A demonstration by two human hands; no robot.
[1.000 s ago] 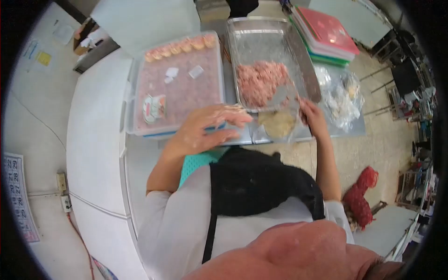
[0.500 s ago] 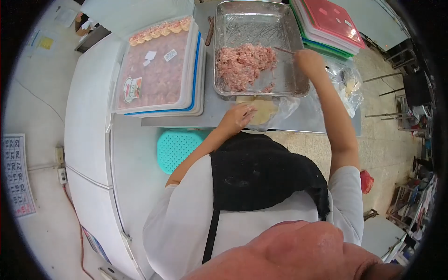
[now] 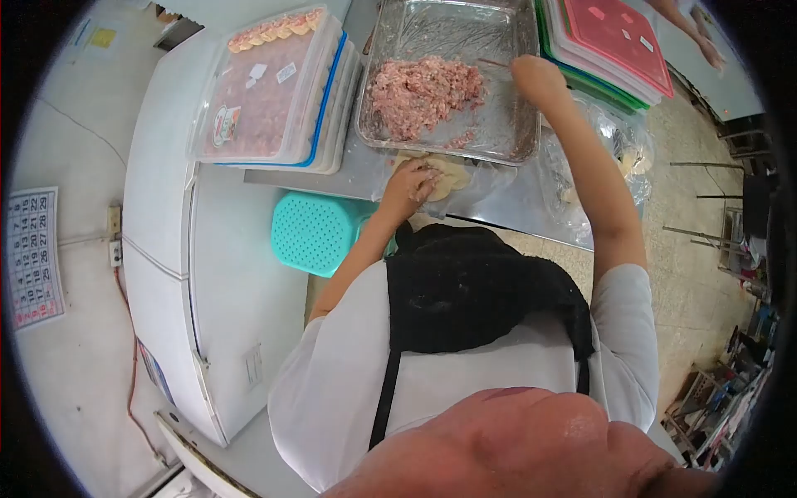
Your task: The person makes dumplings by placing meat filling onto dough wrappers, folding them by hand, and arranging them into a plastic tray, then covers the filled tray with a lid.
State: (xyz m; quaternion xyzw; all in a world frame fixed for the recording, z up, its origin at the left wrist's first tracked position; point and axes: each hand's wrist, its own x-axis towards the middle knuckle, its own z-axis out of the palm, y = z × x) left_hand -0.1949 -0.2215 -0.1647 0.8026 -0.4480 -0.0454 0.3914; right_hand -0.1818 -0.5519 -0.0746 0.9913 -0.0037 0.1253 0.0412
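Observation:
In my right hand [image 3: 538, 81] is a thin, dark stick-like tool [image 3: 496, 63], its tip over the metal tray [image 3: 523, 124]; the fingers are closed round its end. Pinkish ground meat [image 3: 423, 95] is heaped in the tray's left half. My left hand [image 3: 410, 184] is just below the tray's near edge, its fingers curled in. What lies in those fingers is partly hidden. Pale round dough wrappers [image 3: 451, 177] are beside and under that hand, on clear plastic.
Stacked lidded containers stand left [image 3: 261, 91] of the tray, and more with red and green lids [image 3: 614, 41] stand right. A plastic bag [image 3: 635, 158] lies on the right. Below the table edge is a turquoise stool [image 3: 311, 232]. Another person's hand [image 3: 710, 51] shows at upper right.
The camera view has shifted, so the table sits higher in the picture. My right hand still holds the tool over the tray. Another person's arm has appeared at upper right.

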